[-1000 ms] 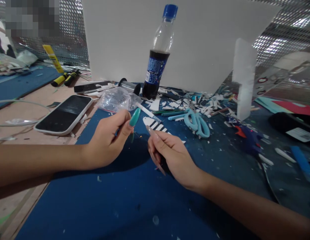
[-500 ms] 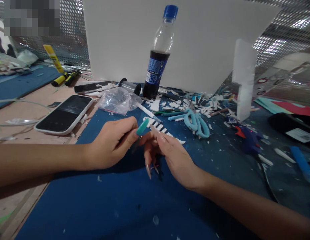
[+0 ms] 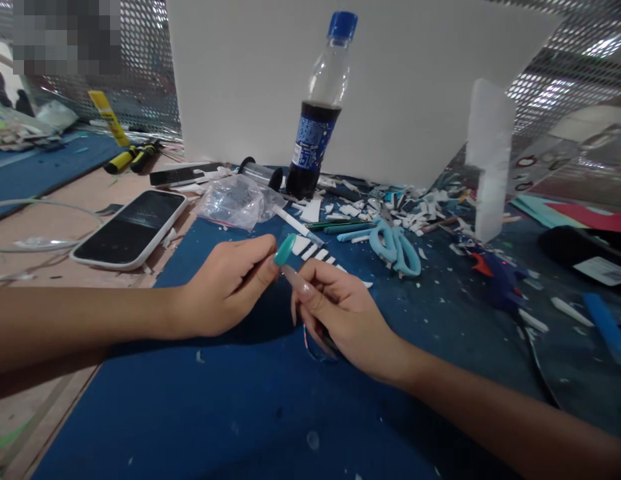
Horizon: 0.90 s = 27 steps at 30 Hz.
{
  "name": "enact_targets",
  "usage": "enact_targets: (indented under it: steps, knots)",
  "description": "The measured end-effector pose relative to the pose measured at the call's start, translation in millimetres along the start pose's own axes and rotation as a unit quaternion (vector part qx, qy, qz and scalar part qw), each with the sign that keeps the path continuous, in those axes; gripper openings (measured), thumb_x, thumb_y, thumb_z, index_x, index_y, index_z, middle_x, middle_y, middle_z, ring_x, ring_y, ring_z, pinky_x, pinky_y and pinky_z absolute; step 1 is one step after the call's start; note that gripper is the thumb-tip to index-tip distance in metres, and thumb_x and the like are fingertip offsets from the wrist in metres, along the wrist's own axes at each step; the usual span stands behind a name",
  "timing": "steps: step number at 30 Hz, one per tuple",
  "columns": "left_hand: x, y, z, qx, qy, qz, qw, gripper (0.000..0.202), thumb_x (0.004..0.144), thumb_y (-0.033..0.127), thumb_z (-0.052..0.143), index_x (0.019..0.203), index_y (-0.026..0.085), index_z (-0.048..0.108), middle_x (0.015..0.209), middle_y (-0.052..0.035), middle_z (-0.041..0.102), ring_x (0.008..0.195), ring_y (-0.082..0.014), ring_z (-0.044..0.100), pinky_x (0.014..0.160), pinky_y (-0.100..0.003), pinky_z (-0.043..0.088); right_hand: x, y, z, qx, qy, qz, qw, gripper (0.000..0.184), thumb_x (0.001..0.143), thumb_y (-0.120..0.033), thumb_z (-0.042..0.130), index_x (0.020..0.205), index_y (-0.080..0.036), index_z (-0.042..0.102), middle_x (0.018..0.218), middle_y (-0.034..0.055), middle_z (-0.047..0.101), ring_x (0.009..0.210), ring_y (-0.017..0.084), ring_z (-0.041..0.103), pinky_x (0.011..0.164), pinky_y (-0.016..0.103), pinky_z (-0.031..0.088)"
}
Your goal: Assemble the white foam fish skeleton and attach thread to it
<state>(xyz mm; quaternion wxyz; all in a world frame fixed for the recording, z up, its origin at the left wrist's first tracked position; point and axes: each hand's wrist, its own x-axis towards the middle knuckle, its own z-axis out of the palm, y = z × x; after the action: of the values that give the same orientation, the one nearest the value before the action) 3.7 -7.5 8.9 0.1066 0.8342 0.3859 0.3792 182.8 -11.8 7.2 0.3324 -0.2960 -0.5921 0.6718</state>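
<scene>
My left hand [image 3: 227, 290] is closed in a pinch, its long teal thumbnail pointing up and right. What its fingertips hold is hidden or too small to make out. Right beside it, my right hand [image 3: 347, 317] is also pinched, thumb against curled fingers, its long pale thumbnail almost touching the left thumb. A thin, pinkish and dark cord [image 3: 305, 339] loops out below the right fingers. Behind the hands, a white striped cut-out piece [image 3: 304, 245] lies on the blue mat [image 3: 215, 413], partly covered by the right hand.
Light-blue scissors [image 3: 396, 250], a cola bottle [image 3: 313, 133] and white scraps [image 3: 350, 210] are behind the hands. A phone [image 3: 130, 230] and a clear plastic bag [image 3: 235, 200] sit at left. To the right are a glue gun [image 3: 497, 277] and a standing white foam piece [image 3: 490, 160].
My right hand has turned and its fingers have closed into a pinch near the left thumb. The cord loop now shows more clearly below it. My left hand has barely moved.
</scene>
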Motion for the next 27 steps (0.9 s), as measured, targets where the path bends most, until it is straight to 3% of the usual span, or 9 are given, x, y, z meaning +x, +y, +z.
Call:
enact_targets:
  steps: [5, 7, 10, 14, 21, 27]
  knots:
    - [5.5, -5.1, -0.9, -0.012, 0.023, -0.108, 0.994, 0.029, 0.093, 0.024, 0.033, 0.065, 0.019, 0.038, 0.054, 0.0057, 0.038, 0.047, -0.0073, 0.036, 0.045, -0.019, 0.031, 2.2, -0.8, -1.7, 0.005, 0.076, -0.003, 0.997, 0.031, 0.092, -0.032, 0.048, 0.064, -0.018, 0.048, 0.039, -0.0101, 0.04, 0.026, 0.001, 0.031, 0.028, 0.011, 0.027]
    - [8.9, -11.1, -1.3, 0.033, 0.031, -0.115, 0.992, 0.026, 0.092, 0.025, 0.035, 0.067, 0.019, 0.039, 0.055, 0.0054, 0.039, 0.049, -0.0082, 0.036, 0.047, -0.02, 0.032, 2.6, -0.6, -2.7, 0.017, 0.086, -0.002, 0.996, 0.031, 0.091, -0.03, 0.048, 0.063, -0.018, 0.048, 0.039, -0.0096, 0.041, 0.026, 0.001, 0.031, 0.027, 0.011, 0.026]
    - [13.6, -21.6, -0.5, 0.163, -0.012, -0.018, 0.986, 0.017, 0.087, 0.021, 0.042, 0.071, 0.018, 0.043, 0.062, 0.002, 0.047, 0.057, -0.0116, 0.041, 0.053, -0.024, 0.034, 2.5, -0.4, -3.4, 0.026, 0.09, 0.007, 0.996, 0.03, 0.091, -0.029, 0.049, 0.062, -0.018, 0.048, 0.04, -0.0092, 0.041, 0.025, 0.001, 0.031, 0.027, 0.012, 0.026]
    - [17.0, -29.4, 2.3, 0.301, -0.117, 0.092, 0.942, 0.018, 0.089, 0.025, 0.041, 0.077, 0.016, 0.051, 0.071, -0.0044, 0.055, 0.071, -0.0182, 0.046, 0.062, -0.029, 0.037, 2.4, -0.7, -2.8, 0.026, 0.092, 0.015, 0.995, 0.033, 0.091, -0.031, 0.049, 0.06, -0.017, 0.048, 0.038, -0.0091, 0.039, 0.024, 0.001, 0.031, 0.028, 0.013, 0.025]
    - [22.4, -28.2, 2.4, 0.328, -0.237, 0.121, 0.907, 0.022, 0.09, 0.019, 0.038, 0.08, 0.015, 0.057, 0.073, -0.0054, 0.056, 0.071, -0.0198, 0.044, 0.063, -0.031, 0.036, 4.7, 0.8, -2.8, 0.051, 0.097, 0.003, 0.994, 0.03, 0.089, -0.028, 0.05, 0.061, -0.018, 0.048, 0.04, -0.0086, 0.04, 0.027, 0.002, 0.032, 0.029, 0.013, 0.028]
    - [26.1, -26.7, 1.4, 0.347, -0.268, 0.171, 0.882, 0.013, 0.083, 0.008, 0.047, 0.087, 0.015, 0.058, 0.077, -0.0053, 0.059, 0.073, -0.0198, 0.045, 0.06, -0.03, 0.032, 3.1, 0.9, -1.5, 0.033, 0.102, 0.005, 0.994, 0.032, 0.089, -0.029, 0.049, 0.06, -0.018, 0.047, 0.04, -0.0092, 0.04, 0.026, 0.002, 0.031, 0.028, 0.013, 0.027]
